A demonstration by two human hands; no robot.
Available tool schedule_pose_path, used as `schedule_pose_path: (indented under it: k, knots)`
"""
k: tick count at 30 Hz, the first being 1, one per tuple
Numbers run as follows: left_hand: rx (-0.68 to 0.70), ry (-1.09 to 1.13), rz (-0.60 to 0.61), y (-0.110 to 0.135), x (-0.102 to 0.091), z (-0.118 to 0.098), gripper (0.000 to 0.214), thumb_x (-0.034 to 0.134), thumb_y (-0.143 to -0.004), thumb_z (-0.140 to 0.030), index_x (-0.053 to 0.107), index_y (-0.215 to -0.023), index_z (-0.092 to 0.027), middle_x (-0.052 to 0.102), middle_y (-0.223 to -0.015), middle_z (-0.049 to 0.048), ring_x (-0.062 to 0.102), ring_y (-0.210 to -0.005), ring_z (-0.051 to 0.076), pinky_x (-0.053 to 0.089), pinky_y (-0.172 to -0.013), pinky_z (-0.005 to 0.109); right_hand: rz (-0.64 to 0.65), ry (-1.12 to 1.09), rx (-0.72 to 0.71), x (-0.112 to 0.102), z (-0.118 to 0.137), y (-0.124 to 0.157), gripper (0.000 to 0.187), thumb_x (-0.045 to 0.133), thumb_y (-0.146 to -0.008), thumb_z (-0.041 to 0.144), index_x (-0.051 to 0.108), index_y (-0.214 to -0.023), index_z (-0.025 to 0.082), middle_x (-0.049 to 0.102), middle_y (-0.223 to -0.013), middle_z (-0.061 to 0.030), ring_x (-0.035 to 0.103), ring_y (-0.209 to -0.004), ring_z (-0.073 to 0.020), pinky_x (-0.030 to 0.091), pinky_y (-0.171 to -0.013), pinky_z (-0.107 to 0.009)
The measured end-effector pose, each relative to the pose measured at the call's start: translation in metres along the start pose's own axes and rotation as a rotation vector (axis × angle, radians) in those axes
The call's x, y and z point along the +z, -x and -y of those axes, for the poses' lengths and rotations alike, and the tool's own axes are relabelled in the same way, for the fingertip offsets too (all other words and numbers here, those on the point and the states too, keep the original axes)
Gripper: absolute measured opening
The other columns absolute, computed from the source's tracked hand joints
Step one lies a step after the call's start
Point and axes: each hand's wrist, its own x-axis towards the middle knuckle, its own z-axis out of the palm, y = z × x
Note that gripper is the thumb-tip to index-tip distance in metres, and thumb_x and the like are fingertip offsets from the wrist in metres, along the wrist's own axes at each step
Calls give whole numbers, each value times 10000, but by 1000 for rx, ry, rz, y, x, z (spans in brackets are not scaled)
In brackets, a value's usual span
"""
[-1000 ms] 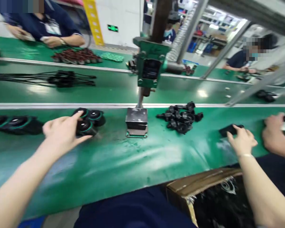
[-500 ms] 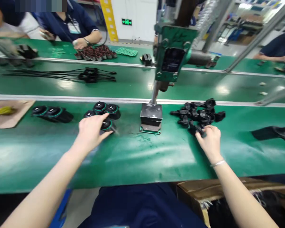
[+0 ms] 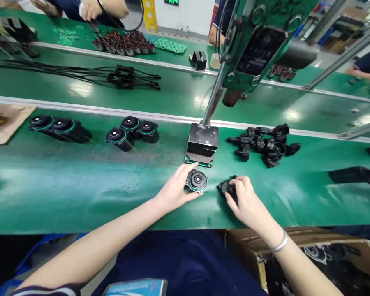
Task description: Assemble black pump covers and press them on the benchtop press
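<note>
My left hand (image 3: pixel 175 190) grips a round black part with a teal ring (image 3: pixel 197 181), held just above the green table in front of the press block (image 3: pixel 203 143). My right hand (image 3: pixel 246 200) is closed on a small black plastic piece (image 3: pixel 227 188) beside it, a short gap apart. Three more round black parts (image 3: pixel 132 132) lie to the left. A heap of black plastic pieces (image 3: pixel 265 144) lies to the right of the press.
A green press head (image 3: pixel 259 45) hangs over the block on a steel rod. Two longer black parts (image 3: pixel 60 128) and brown card (image 3: pixel 6 123) lie far left. A cardboard box (image 3: pixel 311 255) sits at my right knee. Cables (image 3: pixel 123 78) lie on the belt; other workers' hands show beyond.
My left hand has lifted one round part from the cluster and carried it right, to the front of the press. My right hand took a piece from the heap and drew it toward me.
</note>
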Motion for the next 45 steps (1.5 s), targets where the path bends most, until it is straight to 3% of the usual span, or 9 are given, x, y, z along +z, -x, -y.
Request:
schedule_pose_path:
  k: [4, 6, 9, 11, 13, 17, 21, 28, 45]
  knots:
    - [-75, 151, -124, 7, 19, 0, 821, 790, -744, -317, 311, -1406, -243, 472, -1337, 140, 562, -1224, 275, 505, -1044, 467, -3, -133, 39, 8, -3, 2, 301, 487, -899, 352, 563, -1139, 186, 516, -1114, -77, 521, -1017, -50, 504, -897, -194]
    - [-115, 244, -149, 11, 24, 2, 810, 795, -739, -321, 326, -1394, -232, 491, -1339, 145, 585, -1211, 270, 513, -1041, 456, -59, -175, 42, 16, -11, 0, 291, 558, -861, 375, 600, -1102, 217, 536, -1171, -61, 513, -1152, -98, 493, -991, -277]
    - [-191, 326, -139, 15, 25, 4, 768, 805, -727, -328, 378, -1355, -211, 545, -1327, 154, 597, -1214, 282, 515, -1040, 467, -104, -347, 11, 16, -17, -12, 244, 589, -844, 354, 591, -989, 158, 567, -1238, -41, 475, -1324, -137, 418, -1156, -392]
    - [-208, 335, -113, 16, 24, 4, 727, 806, -727, -328, 412, -1326, -205, 579, -1307, 152, 604, -1207, 287, 515, -1036, 484, -133, -478, 57, 3, -12, -23, 209, 576, -854, 314, 546, -942, 127, 607, -1191, -36, 555, -1242, -89, 454, -1139, -325]
    - [-183, 317, -101, 16, 22, 4, 686, 799, -737, -334, 437, -1307, -210, 602, -1282, 143, 609, -1202, 291, 512, -1034, 497, -175, -526, 118, -17, 3, -36, 186, 594, -842, 285, 531, -918, 128, 636, -1129, -19, 625, -1083, -36, 521, -995, -201]
    - [-117, 230, -105, 16, 20, 4, 660, 783, -754, -348, 445, -1309, -231, 622, -1255, 126, 614, -1191, 293, 515, -1026, 495, -201, -444, -8, -43, 43, -56, 182, 646, -804, 263, 547, -899, 144, 645, -1069, 7, 628, -991, 4, 523, -863, -104]
    - [-63, 169, -123, 15, 19, 5, 649, 771, -770, -313, 432, -1315, -220, 631, -1237, 114, 620, -1173, 273, 540, -989, 445, -195, -345, -133, -33, 65, -62, 224, 659, -795, 266, 544, -943, 144, 632, -1062, -14, 613, -1005, -10, 530, -872, -121]
    - [-4, 189, -147, 13, 18, 4, 600, 725, -817, -322, 414, -1318, -214, 625, -1227, 115, 619, -1164, 251, 547, -978, 411, -158, -354, -178, -26, 65, -60, 274, 681, -773, 222, 521, -978, 137, 615, -1097, -26, 598, -1052, -12, 529, -904, -119]
    - [-17, 177, -96, 15, 19, 7, 661, 708, -830, -321, 355, -1384, -247, 596, -1247, 124, 597, -1188, 284, 542, -993, 476, -132, -384, -171, -23, 62, -58, 266, 652, -796, 242, 505, -991, 139, 602, -1139, -44, 599, -1104, -27, 555, -922, -140]
